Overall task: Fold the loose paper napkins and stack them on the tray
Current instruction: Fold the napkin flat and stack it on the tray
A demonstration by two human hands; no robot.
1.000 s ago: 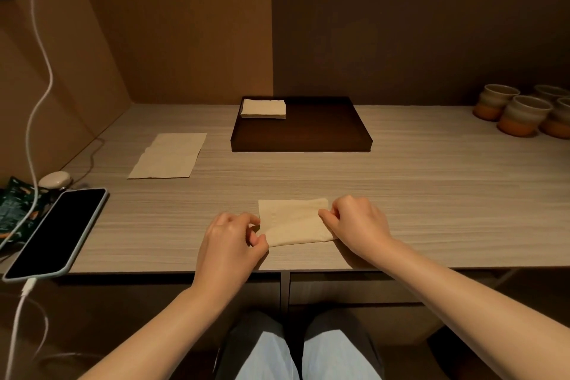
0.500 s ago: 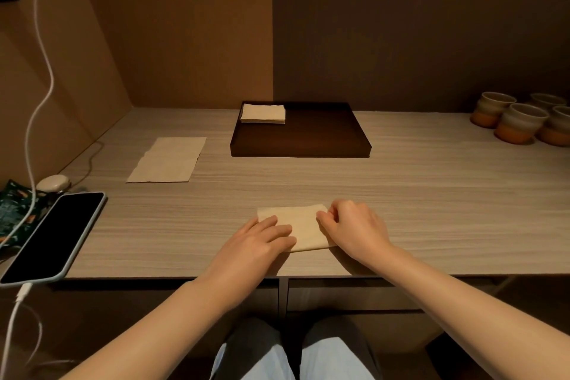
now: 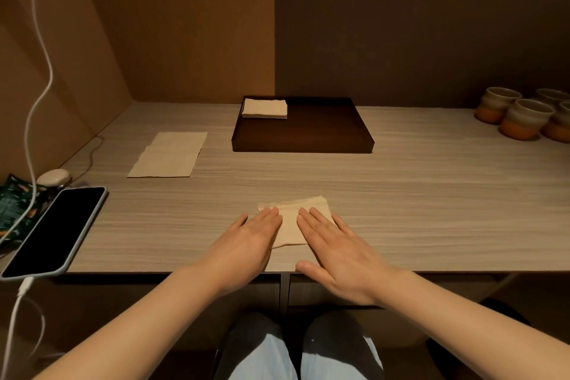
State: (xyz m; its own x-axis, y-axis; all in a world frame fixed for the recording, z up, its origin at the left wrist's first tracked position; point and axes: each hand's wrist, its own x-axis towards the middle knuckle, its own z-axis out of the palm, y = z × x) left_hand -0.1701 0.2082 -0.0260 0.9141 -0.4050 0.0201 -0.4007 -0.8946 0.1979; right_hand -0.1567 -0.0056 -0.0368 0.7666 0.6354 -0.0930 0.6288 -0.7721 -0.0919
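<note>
Nearest: person's lap, pale garment over dark seat, below the table edge.

Left hand [image 3: 246,241]: flat, fingers straight and together, pressing the left part of the folded napkin [image 3: 293,219]; nothing gripped.

Right hand [image 3: 336,247]: flat, fingers straight and slightly spread, pressing the right part of the same napkin; thumb out toward the table edge; nothing gripped.

Folded napkin: beige paper, lying on the table [image 3: 431,210] near its front edge, between and under both sets of fingers; far edge exposed, its right corner looking slightly lifted, though the view is too soft to be sure.

Smartphone [image 3: 55,231]: dark screen, pale case, front-left corner of the table, white cable [image 3: 34,95] plugged at its near end and running up the left wall.

Dark patterned packet [image 3: 15,207] and small pale rounded object [image 3: 54,176]: left of the phone, at the wall.

Unfolded napkin [image 3: 168,154]: flat on the table, left of the tray, apart from it.

Tray [image 3: 324,136]: dark brown, square, low-walled, centre rear of the table.

Stack of folded napkins [image 3: 264,108]: in the tray's far-left corner.

Ceramic cups [image 3: 521,114]: several, grey over orange, grouped at far right.
</note>
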